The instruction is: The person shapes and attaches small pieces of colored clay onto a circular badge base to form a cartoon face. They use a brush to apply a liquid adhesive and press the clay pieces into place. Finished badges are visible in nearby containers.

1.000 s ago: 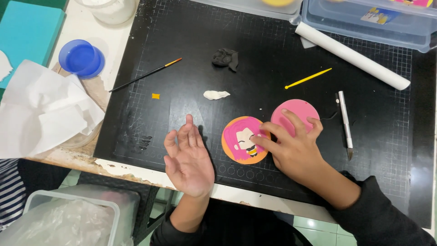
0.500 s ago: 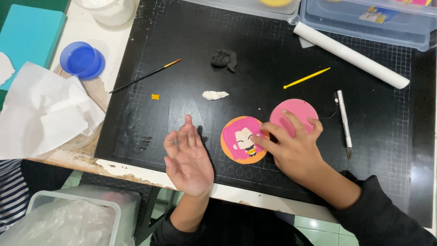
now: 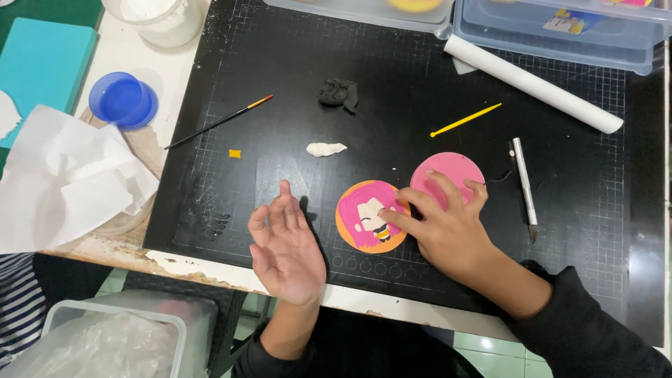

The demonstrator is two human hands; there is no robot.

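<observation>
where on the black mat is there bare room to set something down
Bare mat lies between the paintbrush, the black clay lump and the mat's top edge, also right of the craft knife. It is crowded around the orange disc, pink disc and right hand.

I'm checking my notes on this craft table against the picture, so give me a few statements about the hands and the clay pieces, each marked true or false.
1. The right hand touches the orange disc with the figure. True.
2. The left hand holds the paintbrush. False: it is open and holds nothing; the brush lies apart on the black mat.
3. The pink disc lies partly under the right hand. True.
4. The white clay lump sits on the orange disc. False: it lies on the mat above it.
</observation>
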